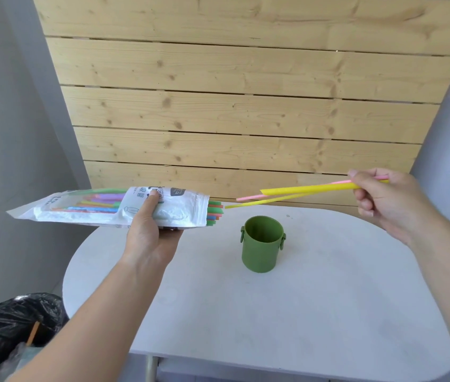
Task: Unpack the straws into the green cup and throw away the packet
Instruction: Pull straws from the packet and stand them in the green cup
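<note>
Green and upright, the cup (262,244) stands on the white surface (315,312). Up and left of the cup, my left hand (149,232) grips the packet (94,209) from below, thumb pressed on its top face. It holds the packet roughly level, its open mouth turned toward the cup. Coloured straw ends (215,209) poke out of that mouth. Up and right of the cup, my right hand (378,197) pinches three loose straws (306,189), two yellow and one pink, fingers curled round them. Their free ends point left, above the cup and clear of it, nearly reaching the packet. Far down-left of the cup, beside the surface, sits a black bin bag (11,326). Behind the cup rise pale wood planks (246,106).
</note>
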The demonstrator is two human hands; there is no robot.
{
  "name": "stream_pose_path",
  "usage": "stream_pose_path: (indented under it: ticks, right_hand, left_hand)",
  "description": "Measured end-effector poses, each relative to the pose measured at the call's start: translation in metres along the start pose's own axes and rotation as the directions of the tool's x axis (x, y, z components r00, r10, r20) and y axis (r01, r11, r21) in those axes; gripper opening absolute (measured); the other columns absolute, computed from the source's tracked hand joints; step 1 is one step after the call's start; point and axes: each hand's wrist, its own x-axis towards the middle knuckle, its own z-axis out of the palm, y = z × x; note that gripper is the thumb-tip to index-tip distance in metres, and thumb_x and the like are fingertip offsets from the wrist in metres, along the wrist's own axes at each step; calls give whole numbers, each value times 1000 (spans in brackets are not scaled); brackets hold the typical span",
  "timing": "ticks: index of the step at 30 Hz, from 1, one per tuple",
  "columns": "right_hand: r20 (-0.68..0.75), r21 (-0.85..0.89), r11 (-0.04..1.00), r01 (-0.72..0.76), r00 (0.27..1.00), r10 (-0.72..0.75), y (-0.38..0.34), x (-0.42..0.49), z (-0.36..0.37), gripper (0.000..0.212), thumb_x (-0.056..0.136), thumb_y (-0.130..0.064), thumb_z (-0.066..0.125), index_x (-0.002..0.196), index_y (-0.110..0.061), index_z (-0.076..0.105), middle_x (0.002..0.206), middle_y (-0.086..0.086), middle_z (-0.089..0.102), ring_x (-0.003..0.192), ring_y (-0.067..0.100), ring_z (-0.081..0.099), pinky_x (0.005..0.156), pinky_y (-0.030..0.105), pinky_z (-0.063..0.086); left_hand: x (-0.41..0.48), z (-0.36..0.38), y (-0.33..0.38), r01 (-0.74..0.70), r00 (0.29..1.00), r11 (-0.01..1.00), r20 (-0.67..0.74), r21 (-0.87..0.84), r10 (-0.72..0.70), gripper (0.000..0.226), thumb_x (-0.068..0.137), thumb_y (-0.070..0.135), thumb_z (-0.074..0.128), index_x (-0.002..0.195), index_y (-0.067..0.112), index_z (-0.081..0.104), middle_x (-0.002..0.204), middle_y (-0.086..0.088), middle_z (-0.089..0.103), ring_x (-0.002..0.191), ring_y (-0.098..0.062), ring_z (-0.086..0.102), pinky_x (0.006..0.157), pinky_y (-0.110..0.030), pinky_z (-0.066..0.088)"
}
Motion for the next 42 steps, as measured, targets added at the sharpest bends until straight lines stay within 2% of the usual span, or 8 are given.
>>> stream_pose_path:
  ticks: [5, 11, 20, 25, 31, 34, 39, 42]
  right_hand:
    - [-11, -147, 989, 22, 1000, -24, -4, 4, -19, 19, 89, -26, 73, 77, -15, 65, 50, -4, 52, 39, 9, 38, 35, 22, 32]
    - [44, -336, 938, 80, 997, -69, -15, 3, -15, 21, 87, -27, 73, 74, -12, 66, 47, -4, 53, 37, 14, 39, 38, 25, 33]
    - [12, -372, 919, 133, 990, -138, -31, -2, -25, 19, 87, -25, 72, 73, -14, 65, 44, -7, 52, 36, 11, 38, 35, 21, 32]
    - [77, -443, 884, 149, 989, -128, -25, -2, -1, 21, 84, -31, 74, 71, -17, 67, 47, -5, 57, 37, 14, 40, 44, 25, 36]
    - [129, -548, 822, 154, 987, -98, -28, 9, 37, 25, 79, -37, 78, 73, -15, 68, 41, -9, 56, 32, 6, 39, 41, 20, 33]
    - [119, -508, 848, 154, 987, -108, -24, 16, 58, 30, 78, -38, 80, 71, -16, 62, 48, -5, 57, 33, 8, 38, 37, 17, 31]
    - [48, -402, 909, 111, 994, -100, -3, 24, 93, 43, 73, -46, 83, 82, -10, 62, 70, 6, 56, 52, 19, 43, 53, 30, 37]
    - [-6, -343, 936, 82, 996, -90, 8, 28, 105, 49, 72, -49, 84, 88, -7, 64, 76, 5, 62, 63, 24, 55, 61, 37, 45]
  left_hand:
    - [0, 0, -3, 9, 1000, 1000, 9, 6, -9, 21, 95, 17, 74, 115, 14, 67, 96, -4, 82, 98, -24, 79, 89, -52, 62]
    - [-3, 3, -12, 32, 998, 999, 52, 25, -34, 25, 95, 17, 73, 119, 13, 66, 96, -5, 81, 97, -24, 79, 88, -51, 63]
    - [-8, 3, -19, 64, 994, 997, 87, 51, -68, 21, 97, 17, 70, 117, 12, 67, 106, -8, 79, 108, -26, 77, 92, -51, 61]
    - [-10, 6, -23, 75, 993, 996, 91, 55, -80, 24, 97, 17, 71, 120, 12, 66, 105, -7, 80, 106, -26, 77, 88, -50, 63]
    - [-9, 5, -23, 78, 991, 995, 106, 60, -84, 25, 96, 17, 72, 120, 13, 67, 106, -8, 80, 104, -26, 78, 90, -51, 62]
    - [-8, 1, -20, 74, 991, 995, 107, 69, -81, 20, 96, 17, 72, 115, 13, 67, 102, -7, 80, 103, -26, 78, 92, -51, 61]
    - [-8, -3, -16, 76, 992, 995, 94, 70, -82, 20, 96, 17, 71, 115, 12, 67, 101, -7, 80, 102, -26, 78, 87, -50, 63]
    - [-8, -3, -15, 74, 993, 995, 92, 74, -80, 20, 97, 17, 71, 116, 12, 68, 106, -9, 80, 109, -27, 76, 94, -53, 60]
